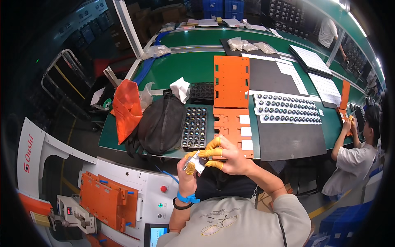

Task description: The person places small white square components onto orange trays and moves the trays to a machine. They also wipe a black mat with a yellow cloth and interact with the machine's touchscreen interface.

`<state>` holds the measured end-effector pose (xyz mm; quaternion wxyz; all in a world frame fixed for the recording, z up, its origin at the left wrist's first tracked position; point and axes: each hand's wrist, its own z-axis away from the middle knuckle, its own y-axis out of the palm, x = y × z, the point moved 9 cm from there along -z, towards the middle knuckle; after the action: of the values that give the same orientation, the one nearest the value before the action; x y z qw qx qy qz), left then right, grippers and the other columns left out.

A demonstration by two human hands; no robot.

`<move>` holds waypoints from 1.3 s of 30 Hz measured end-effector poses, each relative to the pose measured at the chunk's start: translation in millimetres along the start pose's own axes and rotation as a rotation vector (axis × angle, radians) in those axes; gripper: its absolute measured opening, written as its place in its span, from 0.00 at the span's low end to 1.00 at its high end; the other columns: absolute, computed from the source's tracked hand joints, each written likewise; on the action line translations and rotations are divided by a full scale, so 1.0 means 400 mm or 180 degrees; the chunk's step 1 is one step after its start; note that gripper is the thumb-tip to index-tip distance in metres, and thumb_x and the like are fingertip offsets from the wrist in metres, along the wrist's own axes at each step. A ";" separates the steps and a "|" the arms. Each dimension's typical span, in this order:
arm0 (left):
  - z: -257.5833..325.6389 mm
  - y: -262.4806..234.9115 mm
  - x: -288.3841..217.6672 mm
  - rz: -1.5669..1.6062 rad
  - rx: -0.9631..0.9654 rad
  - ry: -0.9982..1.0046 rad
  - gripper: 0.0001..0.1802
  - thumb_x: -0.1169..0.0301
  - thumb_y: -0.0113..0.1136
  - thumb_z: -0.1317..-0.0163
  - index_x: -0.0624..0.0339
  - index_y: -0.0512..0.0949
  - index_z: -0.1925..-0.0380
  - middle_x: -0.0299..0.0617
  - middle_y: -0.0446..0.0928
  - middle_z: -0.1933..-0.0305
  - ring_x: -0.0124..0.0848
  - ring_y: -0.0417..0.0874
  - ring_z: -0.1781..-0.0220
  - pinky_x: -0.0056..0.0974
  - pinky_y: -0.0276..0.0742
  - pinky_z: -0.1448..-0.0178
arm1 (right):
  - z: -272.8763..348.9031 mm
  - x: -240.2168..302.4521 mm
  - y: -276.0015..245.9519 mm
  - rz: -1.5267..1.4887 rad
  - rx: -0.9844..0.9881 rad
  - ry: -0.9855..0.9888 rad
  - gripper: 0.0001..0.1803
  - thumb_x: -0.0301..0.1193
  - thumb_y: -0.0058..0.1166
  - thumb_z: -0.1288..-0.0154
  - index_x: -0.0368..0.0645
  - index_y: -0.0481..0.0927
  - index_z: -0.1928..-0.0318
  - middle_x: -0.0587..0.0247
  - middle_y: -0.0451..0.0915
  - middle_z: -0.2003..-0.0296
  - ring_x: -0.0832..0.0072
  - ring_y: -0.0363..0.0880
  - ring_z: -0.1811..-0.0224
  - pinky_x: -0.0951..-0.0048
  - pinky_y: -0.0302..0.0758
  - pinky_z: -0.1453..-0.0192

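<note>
Head view: shows a small white part, held up just off the near edge of a smooth green table. Looks hard, flat-faced and angular, with a dark round piece at its right side; too small to make out more. Stands tilted, one end toward the far side and the other toward the near; cannot tell its long axis for sure. Pinched on the left by the fingers of the left hand; met on the right by the right hand, in thin yellow finger covers, bent close about the dark piece. Cannot tell whether clamped on it or only touching.

Just beyond, shows a black plastic tray with rows of glossy round lenses; to its right, a flat orange board with cut-outs and white squares. Farther right, shows white strips studded with dark discs, next to a matte grey mat. Left of the tray, has a rounded black cloth bag and a creased orange bag. Near left, shows a white machine bearing orange plates.
</note>
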<state>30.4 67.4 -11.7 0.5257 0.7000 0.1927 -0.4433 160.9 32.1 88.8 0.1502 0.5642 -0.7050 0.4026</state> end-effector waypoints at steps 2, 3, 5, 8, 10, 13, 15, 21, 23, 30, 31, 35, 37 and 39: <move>-0.003 0.016 0.001 -0.0045 0.0068 -0.0082 0.30 0.49 0.62 0.36 0.65 0.74 0.48 0.35 0.79 0.60 0.18 0.76 0.67 0.26 0.69 0.69 | 0.005 -0.001 0.004 0.0161 0.0091 -0.0114 0.22 0.25 0.69 0.47 0.44 0.83 0.49 0.60 0.75 0.59 0.63 0.71 0.56 0.66 0.70 0.50; -0.004 0.022 0.002 -0.0068 0.0103 -0.0125 0.29 0.49 0.60 0.35 0.64 0.74 0.48 0.34 0.79 0.61 0.17 0.75 0.69 0.26 0.66 0.72 | 0.006 -0.001 0.003 0.0216 0.0104 -0.0141 0.22 0.25 0.69 0.47 0.44 0.83 0.49 0.60 0.75 0.59 0.63 0.71 0.56 0.66 0.70 0.51; -0.006 0.023 0.006 -0.0100 0.0149 -0.0189 0.28 0.50 0.59 0.33 0.64 0.74 0.48 0.33 0.79 0.61 0.16 0.74 0.70 0.26 0.66 0.72 | 0.009 0.000 -0.001 0.0323 0.0119 -0.0190 0.22 0.24 0.69 0.48 0.44 0.83 0.50 0.59 0.75 0.59 0.63 0.71 0.57 0.66 0.70 0.51; -0.007 0.023 0.021 0.0109 0.0361 -0.0398 0.25 0.52 0.58 0.32 0.65 0.75 0.49 0.33 0.79 0.62 0.16 0.74 0.70 0.25 0.66 0.72 | 0.010 -0.003 -0.004 0.0294 0.0229 -0.0201 0.20 0.25 0.69 0.48 0.43 0.82 0.52 0.59 0.74 0.58 0.62 0.71 0.56 0.65 0.70 0.51; -0.006 0.019 0.036 0.0192 0.0401 -0.0622 0.25 0.52 0.58 0.32 0.65 0.76 0.50 0.33 0.79 0.62 0.17 0.74 0.69 0.25 0.66 0.71 | 0.012 -0.016 -0.004 0.0222 0.0363 -0.0035 0.18 0.26 0.69 0.47 0.42 0.82 0.54 0.58 0.74 0.58 0.60 0.71 0.55 0.64 0.70 0.51; -0.006 0.006 0.063 0.0151 0.0318 -0.0943 0.26 0.49 0.57 0.31 0.64 0.76 0.52 0.34 0.79 0.62 0.19 0.74 0.69 0.28 0.68 0.69 | 0.011 -0.033 -0.003 0.0218 0.0518 0.0111 0.16 0.26 0.68 0.46 0.40 0.81 0.56 0.57 0.73 0.57 0.59 0.70 0.53 0.63 0.71 0.50; -0.011 -0.004 0.086 0.0192 0.0372 -0.1043 0.26 0.48 0.56 0.31 0.63 0.76 0.53 0.35 0.79 0.61 0.20 0.74 0.69 0.30 0.70 0.67 | 0.015 -0.042 -0.002 0.0286 0.0571 0.0211 0.15 0.27 0.68 0.46 0.40 0.81 0.57 0.57 0.72 0.56 0.58 0.70 0.52 0.62 0.71 0.49; -0.012 -0.016 0.144 0.0357 0.0194 -0.1433 0.27 0.47 0.53 0.30 0.63 0.76 0.52 0.36 0.78 0.61 0.21 0.72 0.70 0.33 0.70 0.65 | 0.046 -0.067 0.015 0.0490 0.0842 0.0344 0.13 0.27 0.66 0.43 0.39 0.80 0.57 0.57 0.72 0.54 0.57 0.69 0.49 0.61 0.71 0.48; -0.007 -0.019 0.174 0.0633 0.0303 -0.1593 0.28 0.45 0.51 0.30 0.60 0.75 0.51 0.35 0.78 0.60 0.22 0.69 0.73 0.33 0.68 0.65 | 0.046 -0.069 0.005 0.0373 0.0813 0.0327 0.13 0.27 0.65 0.41 0.39 0.80 0.57 0.57 0.72 0.53 0.57 0.69 0.49 0.60 0.71 0.47; -0.017 -0.005 0.203 0.0892 0.0092 -0.1608 0.28 0.44 0.50 0.30 0.58 0.75 0.50 0.33 0.78 0.61 0.19 0.65 0.74 0.30 0.64 0.67 | 0.052 -0.063 -0.017 0.0794 0.0478 0.0368 0.20 0.35 0.68 0.43 0.39 0.79 0.53 0.56 0.74 0.52 0.57 0.71 0.49 0.61 0.73 0.47; -0.017 0.010 0.185 0.0668 -0.0325 -0.1552 0.27 0.45 0.51 0.30 0.57 0.75 0.51 0.31 0.76 0.64 0.18 0.63 0.75 0.29 0.64 0.67 | 0.057 -0.062 -0.022 0.0909 0.0394 0.0405 0.24 0.39 0.71 0.47 0.43 0.79 0.51 0.58 0.74 0.49 0.58 0.72 0.49 0.62 0.74 0.48; -0.050 0.031 0.187 0.0478 0.0024 -0.1052 0.24 0.48 0.53 0.29 0.58 0.75 0.51 0.30 0.75 0.65 0.18 0.64 0.74 0.29 0.64 0.68 | 0.067 -0.053 -0.032 0.1787 -0.0367 0.0049 0.22 0.24 0.71 0.58 0.39 0.81 0.58 0.58 0.78 0.53 0.58 0.77 0.48 0.61 0.77 0.48; -0.064 0.070 0.170 0.0265 0.0206 -0.0819 0.22 0.51 0.53 0.29 0.58 0.75 0.51 0.29 0.74 0.67 0.17 0.64 0.74 0.28 0.64 0.68 | 0.080 -0.069 -0.064 0.1759 -0.0679 0.0042 0.20 0.23 0.70 0.58 0.39 0.82 0.59 0.58 0.78 0.54 0.58 0.77 0.49 0.61 0.78 0.49; -0.075 0.121 0.148 0.0147 0.0418 -0.0625 0.19 0.54 0.53 0.28 0.59 0.74 0.51 0.27 0.70 0.71 0.16 0.63 0.75 0.28 0.63 0.69 | 0.095 -0.078 -0.107 0.1562 -0.1000 0.0150 0.19 0.22 0.69 0.55 0.39 0.84 0.58 0.57 0.78 0.55 0.60 0.77 0.49 0.63 0.77 0.49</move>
<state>110.1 64.9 -31.4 0.5052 0.6904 0.0945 -0.5092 219.1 23.4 61.1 0.1502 0.3371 -0.8705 0.3258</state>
